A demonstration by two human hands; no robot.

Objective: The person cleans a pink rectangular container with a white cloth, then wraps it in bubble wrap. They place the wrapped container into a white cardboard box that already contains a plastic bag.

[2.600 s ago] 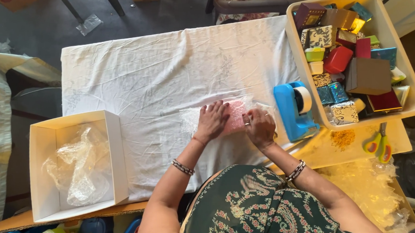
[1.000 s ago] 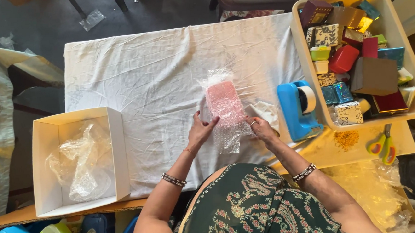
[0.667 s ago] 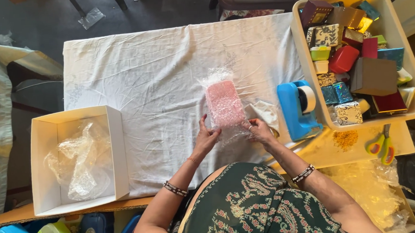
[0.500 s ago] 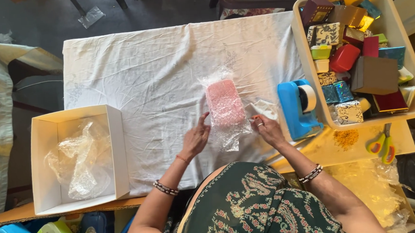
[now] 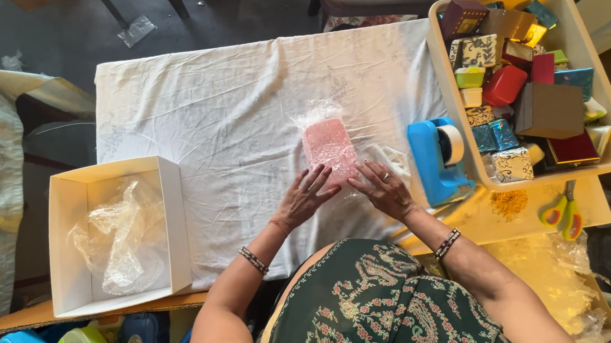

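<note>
Left hand (image 5: 302,201) open, fingers spread at near end of wrapped pink block (image 5: 329,145), right hand (image 5: 381,188) open, flat beside it, tape dispenser (image 5: 438,160) just right.

Open white cloth (image 5: 210,114) left of and beyond the wrapped pink box (image 5: 329,146). Blocked rightward by blue tape dispenser (image 5: 437,158) and crowded bin (image 5: 449,99); leftward by white carton (image 5: 174,222).

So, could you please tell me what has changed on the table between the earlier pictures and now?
The pink block in clear wrap moved away from the person, from under both hands to the cloth beyond the fingertips. The left hand and right hand now rest flat on the wrap's near edge. The white box, blue tape dispenser and tub stayed put.
</note>
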